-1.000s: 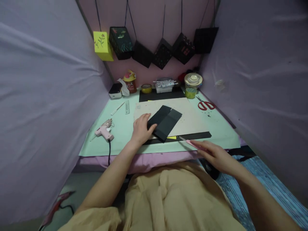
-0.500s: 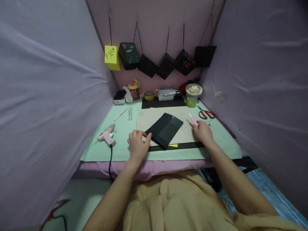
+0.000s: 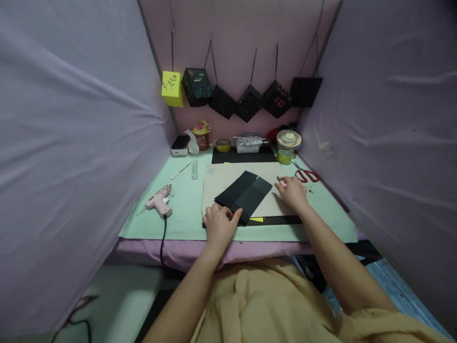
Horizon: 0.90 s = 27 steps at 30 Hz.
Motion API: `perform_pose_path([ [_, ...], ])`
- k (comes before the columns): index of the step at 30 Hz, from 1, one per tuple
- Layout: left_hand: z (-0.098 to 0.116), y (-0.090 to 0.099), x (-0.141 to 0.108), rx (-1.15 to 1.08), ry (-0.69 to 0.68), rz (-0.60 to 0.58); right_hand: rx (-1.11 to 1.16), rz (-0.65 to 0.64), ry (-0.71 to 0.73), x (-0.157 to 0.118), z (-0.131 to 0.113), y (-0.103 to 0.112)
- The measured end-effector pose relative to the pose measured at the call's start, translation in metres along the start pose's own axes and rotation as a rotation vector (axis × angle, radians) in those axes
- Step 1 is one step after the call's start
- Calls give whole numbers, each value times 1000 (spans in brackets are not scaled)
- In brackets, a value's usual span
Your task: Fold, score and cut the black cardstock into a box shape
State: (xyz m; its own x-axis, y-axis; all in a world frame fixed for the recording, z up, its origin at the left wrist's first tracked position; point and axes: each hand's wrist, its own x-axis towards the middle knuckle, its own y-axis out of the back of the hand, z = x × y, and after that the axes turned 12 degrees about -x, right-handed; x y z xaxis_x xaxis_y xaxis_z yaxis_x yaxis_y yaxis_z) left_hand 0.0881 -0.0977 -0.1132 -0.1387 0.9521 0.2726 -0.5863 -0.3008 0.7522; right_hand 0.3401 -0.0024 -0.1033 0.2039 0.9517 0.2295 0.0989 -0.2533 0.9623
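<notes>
A folded black card (image 3: 244, 193) lies at a slant on a pale cutting board (image 3: 223, 176). My left hand (image 3: 220, 224) is at its lower left edge, fingers curled and thumb on the card, gripping it there. In my right hand (image 3: 293, 192), to the right of the card, is a small pink craft knife (image 3: 283, 183). Its blade points up and left, apart from the card, and most of the handle is hidden by my fingers. A black sheet (image 3: 278, 220) and a yellow strip (image 3: 256, 219) stick out under the board's near edge.
Red-handled scissors (image 3: 307, 176) lie right of my right hand. On the left are a pink glue gun (image 3: 159, 201) with a cord, a ruler (image 3: 194, 169) and a white pen (image 3: 180, 170). Tape rolls (image 3: 284, 156) and a pen box (image 3: 249, 144) stand behind. Paper boxes (image 3: 249, 103) hang above.
My left hand has moved right along the card's near edge, its thumb now on the card. My right hand has shifted a little left and turned the knife, with more of it covered.
</notes>
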Motion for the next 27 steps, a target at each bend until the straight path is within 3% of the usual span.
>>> perform_pose_path([
  [7, -4, -4, 5, -73, 22, 8, 230, -138, 102, 26, -28, -12],
  [11, -15, 0, 15, -350, -63, 81, 407, -73, 174, 15, -28, 2],
  [15, -21, 12, 28, -657, -43, 148, 594, 18, 250, 1, -25, 16],
  [19, -22, 21, 42, -705, -41, 180, 878, -37, 376, -8, -20, 15],
  [24, -25, 27, 53, -684, -63, 219, 786, -163, 521, -25, -14, 8],
  [27, -25, 30, 57, -691, -126, 226, 657, -83, 587, -35, -16, 6],
])
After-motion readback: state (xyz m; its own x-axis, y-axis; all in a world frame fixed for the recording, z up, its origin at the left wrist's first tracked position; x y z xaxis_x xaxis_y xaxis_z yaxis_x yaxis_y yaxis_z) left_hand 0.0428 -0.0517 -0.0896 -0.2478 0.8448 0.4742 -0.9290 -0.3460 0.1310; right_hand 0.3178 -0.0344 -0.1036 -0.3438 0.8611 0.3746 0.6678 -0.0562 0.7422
